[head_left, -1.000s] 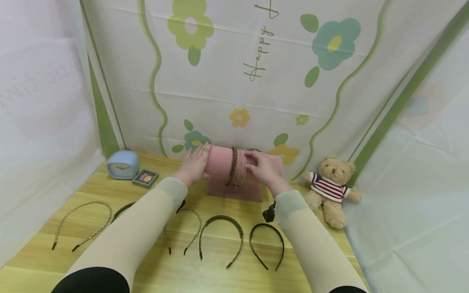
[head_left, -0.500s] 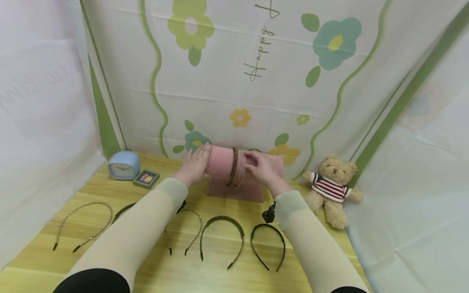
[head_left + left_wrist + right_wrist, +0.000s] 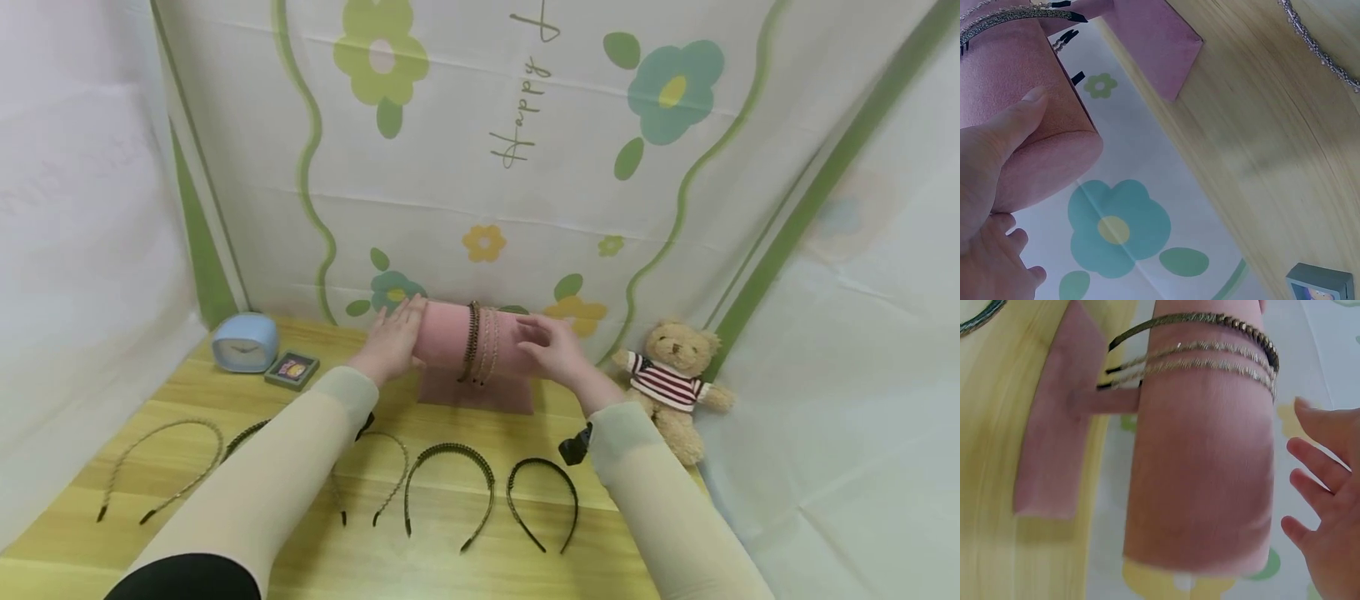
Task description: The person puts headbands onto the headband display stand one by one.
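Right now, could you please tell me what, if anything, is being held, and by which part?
The left hand holds the pink roll by its left end; the right hand holds nothing.

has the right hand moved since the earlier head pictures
Yes. In the head view, the right hand has moved right relative to the pink stand, away from its headbands.

Pink roll stand (image 3: 1200, 475), horizontal; dark headband (image 3: 1244, 326), two pale headbands (image 3: 1197, 364) looped over middle.
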Demonstrator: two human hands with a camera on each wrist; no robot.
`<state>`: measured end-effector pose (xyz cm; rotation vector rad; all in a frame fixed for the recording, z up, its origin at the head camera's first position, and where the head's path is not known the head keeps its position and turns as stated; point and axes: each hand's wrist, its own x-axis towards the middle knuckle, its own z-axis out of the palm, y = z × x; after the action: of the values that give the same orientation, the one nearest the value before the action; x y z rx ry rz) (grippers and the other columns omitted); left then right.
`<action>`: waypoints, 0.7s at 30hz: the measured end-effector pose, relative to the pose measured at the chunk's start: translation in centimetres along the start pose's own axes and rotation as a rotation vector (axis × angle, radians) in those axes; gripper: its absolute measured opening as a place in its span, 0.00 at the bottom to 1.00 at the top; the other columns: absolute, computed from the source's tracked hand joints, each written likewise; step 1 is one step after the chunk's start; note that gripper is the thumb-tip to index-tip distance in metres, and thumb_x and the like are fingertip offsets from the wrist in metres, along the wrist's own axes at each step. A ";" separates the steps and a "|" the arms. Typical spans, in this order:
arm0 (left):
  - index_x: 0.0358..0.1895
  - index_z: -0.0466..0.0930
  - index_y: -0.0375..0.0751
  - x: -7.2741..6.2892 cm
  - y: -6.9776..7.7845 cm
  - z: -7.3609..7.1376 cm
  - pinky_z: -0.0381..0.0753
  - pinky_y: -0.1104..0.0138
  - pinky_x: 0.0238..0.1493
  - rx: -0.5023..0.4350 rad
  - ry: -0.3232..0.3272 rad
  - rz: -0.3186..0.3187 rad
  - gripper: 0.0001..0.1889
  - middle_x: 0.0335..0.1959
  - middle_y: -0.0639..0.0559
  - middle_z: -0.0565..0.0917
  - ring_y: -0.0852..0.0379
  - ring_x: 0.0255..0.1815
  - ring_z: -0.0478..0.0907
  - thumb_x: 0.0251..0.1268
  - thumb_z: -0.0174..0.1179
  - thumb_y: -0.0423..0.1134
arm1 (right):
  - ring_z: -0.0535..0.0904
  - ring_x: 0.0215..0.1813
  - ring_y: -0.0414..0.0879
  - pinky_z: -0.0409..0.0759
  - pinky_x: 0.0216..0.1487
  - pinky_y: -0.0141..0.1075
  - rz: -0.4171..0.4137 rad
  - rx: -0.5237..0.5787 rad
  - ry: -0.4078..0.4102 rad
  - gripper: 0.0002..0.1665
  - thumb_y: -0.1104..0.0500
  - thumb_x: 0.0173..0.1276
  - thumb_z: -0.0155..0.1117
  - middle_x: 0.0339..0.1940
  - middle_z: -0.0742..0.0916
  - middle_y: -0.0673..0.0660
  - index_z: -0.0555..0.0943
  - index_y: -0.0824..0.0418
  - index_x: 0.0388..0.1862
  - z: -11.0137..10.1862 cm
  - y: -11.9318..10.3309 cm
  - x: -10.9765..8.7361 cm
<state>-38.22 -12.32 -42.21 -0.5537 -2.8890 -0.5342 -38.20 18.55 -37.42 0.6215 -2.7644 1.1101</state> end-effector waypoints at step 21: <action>0.79 0.36 0.38 -0.3 -0.3 -0.1 0.35 0.42 0.74 -0.009 -0.004 0.009 0.62 0.80 0.39 0.41 0.41 0.79 0.39 0.51 0.77 0.44 | 0.80 0.49 0.51 0.81 0.49 0.46 0.216 0.056 -0.061 0.14 0.64 0.65 0.70 0.46 0.86 0.58 0.85 0.61 0.50 4.3 9.1 -11.9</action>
<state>-37.99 -12.71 -42.26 -0.5699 -2.8879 -0.5463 -30.79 25.49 -49.20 0.3748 -2.9168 1.2327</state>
